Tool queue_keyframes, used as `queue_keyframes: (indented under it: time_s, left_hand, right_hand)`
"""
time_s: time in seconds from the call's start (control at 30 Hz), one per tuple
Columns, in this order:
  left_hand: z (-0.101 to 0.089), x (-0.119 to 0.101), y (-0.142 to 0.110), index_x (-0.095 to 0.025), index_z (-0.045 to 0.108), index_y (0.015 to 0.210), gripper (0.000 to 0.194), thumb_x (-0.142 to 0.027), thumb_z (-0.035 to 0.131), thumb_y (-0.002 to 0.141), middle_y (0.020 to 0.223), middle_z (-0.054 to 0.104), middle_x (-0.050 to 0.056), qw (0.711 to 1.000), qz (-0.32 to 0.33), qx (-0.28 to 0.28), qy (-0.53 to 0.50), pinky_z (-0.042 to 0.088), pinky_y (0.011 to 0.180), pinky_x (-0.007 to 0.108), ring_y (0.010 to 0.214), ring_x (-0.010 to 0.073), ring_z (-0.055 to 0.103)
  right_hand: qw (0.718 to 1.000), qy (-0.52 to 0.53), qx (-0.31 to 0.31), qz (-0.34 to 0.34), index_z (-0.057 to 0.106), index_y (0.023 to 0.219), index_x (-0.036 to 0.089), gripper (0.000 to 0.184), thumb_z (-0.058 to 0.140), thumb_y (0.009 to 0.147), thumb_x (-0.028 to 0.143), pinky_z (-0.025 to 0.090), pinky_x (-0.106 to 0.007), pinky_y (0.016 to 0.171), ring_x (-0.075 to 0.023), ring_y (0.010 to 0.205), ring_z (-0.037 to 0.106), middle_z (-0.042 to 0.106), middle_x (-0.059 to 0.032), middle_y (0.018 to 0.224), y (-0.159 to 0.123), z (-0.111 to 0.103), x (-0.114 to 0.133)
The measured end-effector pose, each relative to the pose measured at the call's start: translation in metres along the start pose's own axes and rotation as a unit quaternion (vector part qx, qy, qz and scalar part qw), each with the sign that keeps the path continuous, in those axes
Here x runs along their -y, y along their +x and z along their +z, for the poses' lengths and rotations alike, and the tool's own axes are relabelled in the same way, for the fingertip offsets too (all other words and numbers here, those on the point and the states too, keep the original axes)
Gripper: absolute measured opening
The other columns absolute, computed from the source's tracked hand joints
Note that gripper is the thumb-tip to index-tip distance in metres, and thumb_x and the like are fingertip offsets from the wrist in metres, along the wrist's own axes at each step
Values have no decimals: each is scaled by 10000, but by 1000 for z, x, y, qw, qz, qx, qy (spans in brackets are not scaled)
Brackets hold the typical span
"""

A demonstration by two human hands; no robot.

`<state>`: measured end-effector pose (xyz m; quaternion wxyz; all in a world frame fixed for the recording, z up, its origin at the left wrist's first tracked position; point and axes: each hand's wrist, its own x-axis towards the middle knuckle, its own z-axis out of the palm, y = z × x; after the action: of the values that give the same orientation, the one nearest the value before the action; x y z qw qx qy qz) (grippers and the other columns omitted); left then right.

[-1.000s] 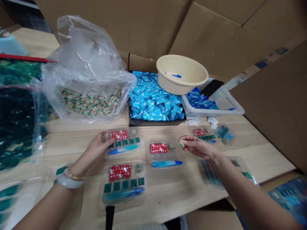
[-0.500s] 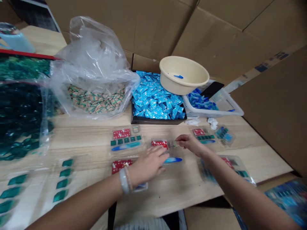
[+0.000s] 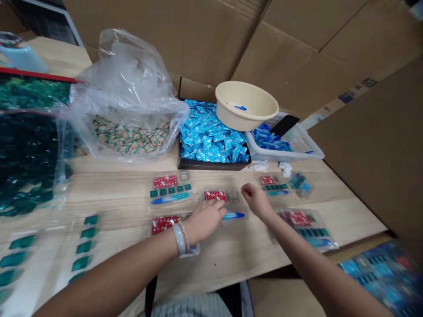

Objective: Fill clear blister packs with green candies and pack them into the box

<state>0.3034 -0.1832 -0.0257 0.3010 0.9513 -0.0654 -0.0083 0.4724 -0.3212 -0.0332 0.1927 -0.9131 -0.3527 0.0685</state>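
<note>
The sachet now lies in the tray.

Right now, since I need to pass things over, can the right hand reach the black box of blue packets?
Probably yes: only bare tabletop lies between the right hand and the black box of blue packets.

I log a glossy clear plastic blister tray on a smooth pale wood tabletop. Behind it: matt cardboard and a smooth cream plastic basin.
</note>
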Motion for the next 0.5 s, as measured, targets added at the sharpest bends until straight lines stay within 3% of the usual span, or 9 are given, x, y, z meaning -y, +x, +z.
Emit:
queue_keyframes:
  time_s: [0.2, 0.33, 0.43, 0.5]
  left_hand:
    - [6, 3, 1, -174, 504, 994, 265, -234, 537, 738, 1106, 484, 70, 999, 16, -21, 47, 367, 870, 349, 1018, 220, 461]
    - [7, -4, -1, -171, 508, 1015, 300, -240, 553, 727, 1132, 481, 74, 998, 24, -24, 43, 373, 875, 344, 1031, 223, 461]
    - [-7, -5, -12, -173, 488, 1080, 365, -275, 550, 735, 1184, 457, 82, 997, 40, -64, 19, 346, 917, 334, 1090, 218, 423]
    - [-25, 7, -28, -174, 469, 1121, 383, -304, 511, 764, 1198, 457, 82, 993, 21, -119, -15, 330, 936, 307, 1108, 194, 413]
  right_hand:
    - [988, 14, 81, -132, 557, 618, 163, 147, 433, 688, 124, 395, -239, 607, -136, 627, 516, 539, -40, 671, 5, -2, 0]
    - [982, 9, 126, -144, 575, 608, 158, 159, 437, 674, 115, 400, -248, 604, -145, 623, 528, 560, -47, 657, 8, -3, 0]
    - [985, 13, 109, -134, 579, 627, 160, 151, 445, 697, 161, 398, -263, 610, -157, 635, 531, 581, -49, 663, 9, -12, 10]
    - [989, 31, 69, -123, 576, 650, 165, 150, 453, 721, 215, 390, -262, 588, -155, 622, 524, 583, -39, 651, 12, -19, 32]
